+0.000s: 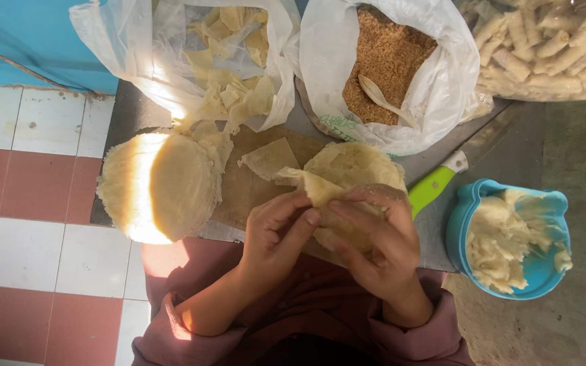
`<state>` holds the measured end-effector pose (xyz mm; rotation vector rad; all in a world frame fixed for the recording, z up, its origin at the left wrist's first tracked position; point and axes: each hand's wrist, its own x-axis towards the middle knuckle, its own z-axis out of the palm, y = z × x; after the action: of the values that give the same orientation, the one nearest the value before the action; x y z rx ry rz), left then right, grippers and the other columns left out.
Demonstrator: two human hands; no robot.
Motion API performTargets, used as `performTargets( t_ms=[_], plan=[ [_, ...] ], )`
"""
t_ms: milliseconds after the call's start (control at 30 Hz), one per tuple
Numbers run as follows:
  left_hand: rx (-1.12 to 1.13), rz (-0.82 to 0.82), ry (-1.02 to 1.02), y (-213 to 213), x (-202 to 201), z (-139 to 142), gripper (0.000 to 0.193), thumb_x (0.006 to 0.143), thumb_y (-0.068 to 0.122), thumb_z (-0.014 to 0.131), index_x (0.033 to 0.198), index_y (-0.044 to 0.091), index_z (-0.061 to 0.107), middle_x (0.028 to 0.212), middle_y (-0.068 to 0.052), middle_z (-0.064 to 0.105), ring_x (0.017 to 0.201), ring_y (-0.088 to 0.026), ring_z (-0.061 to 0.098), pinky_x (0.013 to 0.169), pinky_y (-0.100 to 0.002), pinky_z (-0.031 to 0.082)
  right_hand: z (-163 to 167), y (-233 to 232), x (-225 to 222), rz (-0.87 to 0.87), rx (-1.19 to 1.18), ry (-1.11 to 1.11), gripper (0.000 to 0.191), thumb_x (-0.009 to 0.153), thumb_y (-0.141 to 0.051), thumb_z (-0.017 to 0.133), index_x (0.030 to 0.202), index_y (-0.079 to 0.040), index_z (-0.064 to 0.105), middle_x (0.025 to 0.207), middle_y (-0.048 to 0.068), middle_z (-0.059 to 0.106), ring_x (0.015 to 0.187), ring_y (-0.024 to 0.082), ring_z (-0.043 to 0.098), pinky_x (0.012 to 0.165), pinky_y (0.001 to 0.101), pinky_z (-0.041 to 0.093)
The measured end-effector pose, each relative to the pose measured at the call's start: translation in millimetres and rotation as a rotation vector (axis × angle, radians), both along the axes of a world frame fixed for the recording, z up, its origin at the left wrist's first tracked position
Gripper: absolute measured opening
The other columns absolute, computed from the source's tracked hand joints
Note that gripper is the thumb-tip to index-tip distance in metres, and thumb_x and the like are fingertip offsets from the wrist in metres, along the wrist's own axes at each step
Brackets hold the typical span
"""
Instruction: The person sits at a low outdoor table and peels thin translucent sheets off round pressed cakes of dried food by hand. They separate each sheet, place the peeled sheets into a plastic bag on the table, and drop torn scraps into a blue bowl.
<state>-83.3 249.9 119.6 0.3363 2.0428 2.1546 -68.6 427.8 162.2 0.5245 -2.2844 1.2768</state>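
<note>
At the left edge of the wooden board point(239, 193) sits a tall stack of round wrappers point(157, 186). It is close by, so a new sheet looks easy to grab. Behind it, at the far left corner, a clear bag of wrapper scraps point(228, 61) lies open, likely for the torn bits.

In the middle of the board, near its front edge, the two hands work on one thin wrapper point(350, 169). The left hand point(276, 234) pinches a folded flap of it between thumb and fingers. The right hand point(378, 237) is curled over the wrapper with its fingers bent, and seems to press the fold down so it stays shut. I cannot see what is inside the fold.

Behind the board, a white bag of brown crumbs point(388, 57) stands open with a pale spoon point(384, 102) resting in it, handy for scooping.

To the right of the board lies a knife with a green handle point(432, 186). Past it is a blue tub of white paste point(510, 237). At the far right corner is a bag of finished rolls point(551, 44), kept out of the way.
</note>
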Motion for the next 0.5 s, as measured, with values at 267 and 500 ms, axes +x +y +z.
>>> performTargets(
  t_ms=[267, 500],
  plan=[
    [0.193, 0.048, -0.111, 9, 9, -7, 0.015, 0.099, 0.004, 0.07, 0.109, -0.007, 0.072, 0.097, -0.007, 0.076, 0.087, -0.011, 0.072, 0.077, -0.025, 0.059, -9, -9, 19, -0.1, -0.01, 0.039, 0.035, 0.082, 0.003, 0.086, 0.112, 0.003, 0.068, 0.114, 0.016, 0.069, 0.107, 0.028, 0.071, 0.091, 0.0343, 0.059],
    [0.076, 0.157, 0.231, 15, -26, 20, 0.033, 0.099, 0.012, 0.067, 0.127, -0.005, 0.061, 0.121, -0.008, 0.064, 0.108, -0.014, 0.064, 0.095, -0.031, 0.055, 6, 0, 12, -0.128, -0.348, -0.173, 0.015, 0.101, 0.005, 0.069, 0.116, 0.006, 0.072, 0.109, 0.011, 0.072, 0.092, 0.012, 0.063, 0.08, 0.0239, 0.052]
  ],
)
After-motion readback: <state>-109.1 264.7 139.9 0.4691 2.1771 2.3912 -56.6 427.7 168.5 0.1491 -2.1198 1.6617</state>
